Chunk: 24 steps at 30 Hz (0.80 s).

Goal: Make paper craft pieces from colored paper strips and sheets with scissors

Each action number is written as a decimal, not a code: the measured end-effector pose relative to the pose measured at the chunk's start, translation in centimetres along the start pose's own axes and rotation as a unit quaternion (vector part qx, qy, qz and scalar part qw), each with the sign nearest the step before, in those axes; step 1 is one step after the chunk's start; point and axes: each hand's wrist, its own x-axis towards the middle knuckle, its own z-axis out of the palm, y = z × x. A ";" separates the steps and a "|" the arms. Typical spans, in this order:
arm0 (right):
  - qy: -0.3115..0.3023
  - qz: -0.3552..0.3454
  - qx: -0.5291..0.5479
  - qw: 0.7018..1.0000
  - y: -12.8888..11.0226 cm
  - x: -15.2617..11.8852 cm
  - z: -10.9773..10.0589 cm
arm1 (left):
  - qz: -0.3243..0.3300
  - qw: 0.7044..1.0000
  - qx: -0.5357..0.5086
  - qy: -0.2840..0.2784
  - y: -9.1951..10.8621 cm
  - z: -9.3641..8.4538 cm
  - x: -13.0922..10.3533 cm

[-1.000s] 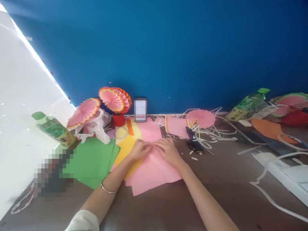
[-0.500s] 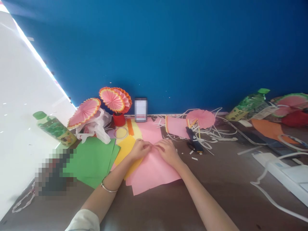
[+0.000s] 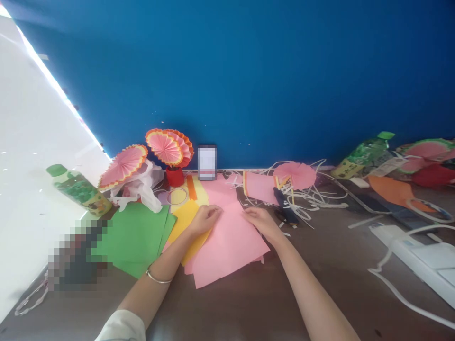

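A large pink sheet [image 3: 231,246] lies at an angle in the middle of the dark table, over other pink paper. My left hand [image 3: 206,219] is at its upper left edge, fingers pressed together on the sheet; whether it pinches the paper is too small to tell. At the upper right edge rests my right hand [image 3: 261,221], its fingers stretched out and a little apart, holding nothing. Yellow paper [image 3: 185,215] is partly under my left hand and wrist. Green sheets [image 3: 133,237] lie further left.
Behind stand a phone [image 3: 207,162] and a red pot [image 3: 175,176] with paper fans. Scissors [image 3: 286,206] and white strips lie right, near a pink fan [image 3: 296,175]. Bottles [image 3: 80,189] flank both sides; a white power strip [image 3: 408,251] is far right.
My right hand has moved right, away from my left hand, and its fingers have opened. The pink sheet's upper part now shows between my hands.
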 end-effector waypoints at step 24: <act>0.046 -0.019 0.074 0.996 1.0 0.6 -1.0 | -0.049 0.997 0.016 0.049 -0.5 0.2 0.0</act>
